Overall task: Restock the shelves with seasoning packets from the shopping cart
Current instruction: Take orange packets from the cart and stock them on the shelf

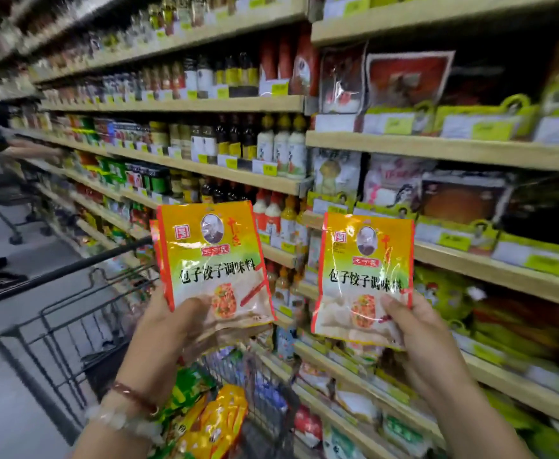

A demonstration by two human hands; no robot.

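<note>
Each hand held orange seasoning packets upright above the shopping cart (73,313): left hand (169,329) clasping a small stack (212,260), right hand (417,329) pinching one packet (364,276). More packets (212,422) lay inside the cart.

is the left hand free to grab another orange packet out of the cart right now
Probably not. The left hand already holds a seasoning packet, seemingly with another behind it. The orange packets in the cart lie uncovered just below, so only the full grip hinders.
</note>
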